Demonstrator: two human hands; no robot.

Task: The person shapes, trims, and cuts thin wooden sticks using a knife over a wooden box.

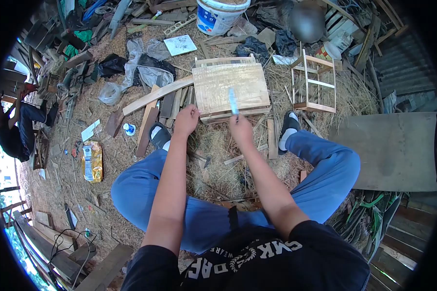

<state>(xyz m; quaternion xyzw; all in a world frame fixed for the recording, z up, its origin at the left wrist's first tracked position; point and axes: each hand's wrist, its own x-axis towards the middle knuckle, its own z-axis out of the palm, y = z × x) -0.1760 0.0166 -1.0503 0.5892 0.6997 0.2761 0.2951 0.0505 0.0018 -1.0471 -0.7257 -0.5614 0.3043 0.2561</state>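
Observation:
A small wooden stool-like piece (pixel 230 89) with a pale flat top lies on the ground in front of me. My right hand (pixel 241 130) is closed around the dark handle of a narrow-bladed tool (pixel 233 100). Its light-blue blade reaches over the flat top, too blurred to name its exact kind. By the near left corner of the top is my left hand (pixel 186 120), fingers curled together. Whether they pinch the edge or something small, I cannot tell.
A small wooden frame (pixel 314 82) stands to the right, near a large flat board (pixel 388 151). Wood strips (pixel 158 93), a white bucket (pixel 221 17), a yellow packet (pixel 92 162) and a small bottle (pixel 129 129) lie around. Another person (pixel 19 121) sits at far left.

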